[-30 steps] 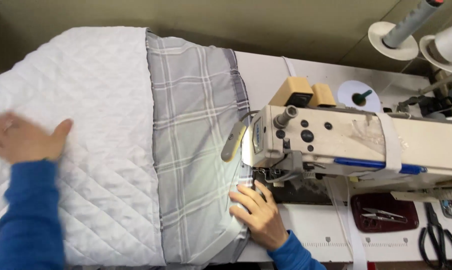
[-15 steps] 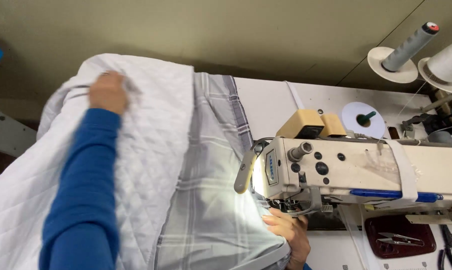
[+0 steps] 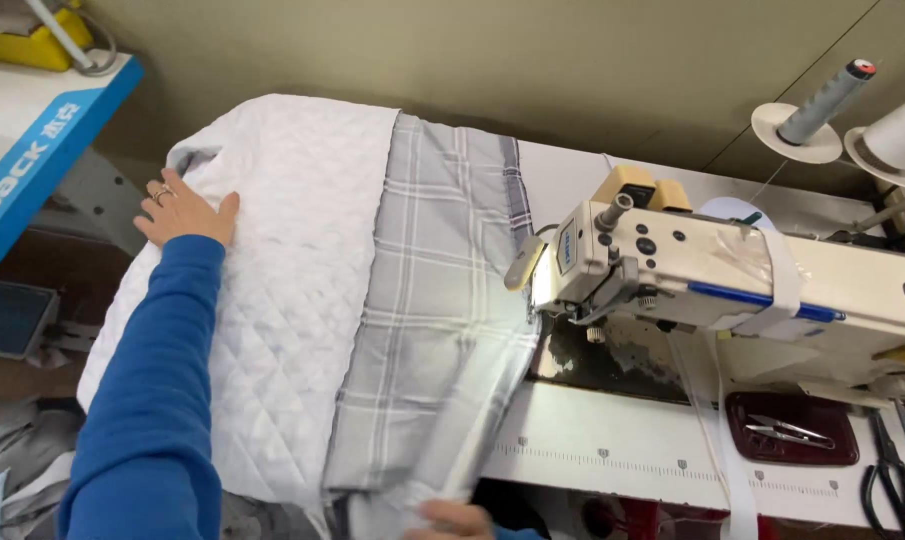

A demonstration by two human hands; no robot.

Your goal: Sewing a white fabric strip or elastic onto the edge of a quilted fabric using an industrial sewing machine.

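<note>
Now we see a person in a blue sleeve (image 3: 147, 400) at a sewing machine (image 3: 732, 270), handling a white quilted cover (image 3: 272, 270) joined to a grey checked fabric (image 3: 427, 320). Our view from the head camera shows the left hand (image 3: 182, 210) lying flat on the far left part of the quilted cover, its grip wide, fingers spread and closed on nothing. We find the right hand (image 3: 452, 518) at the bottom edge of the picture, touching the near edge of the checked fabric; only its knuckles show, so we cannot tell how its grip stands. Both cloths lie draped over the left part of the pale worktop (image 3: 652, 450), the checked fabric reaching up beside the machine's head. To the right we note a dark red tray (image 3: 802, 455), black scissors (image 3: 892, 490) and a grey thread cone (image 3: 822, 100) behind the machine.
</note>
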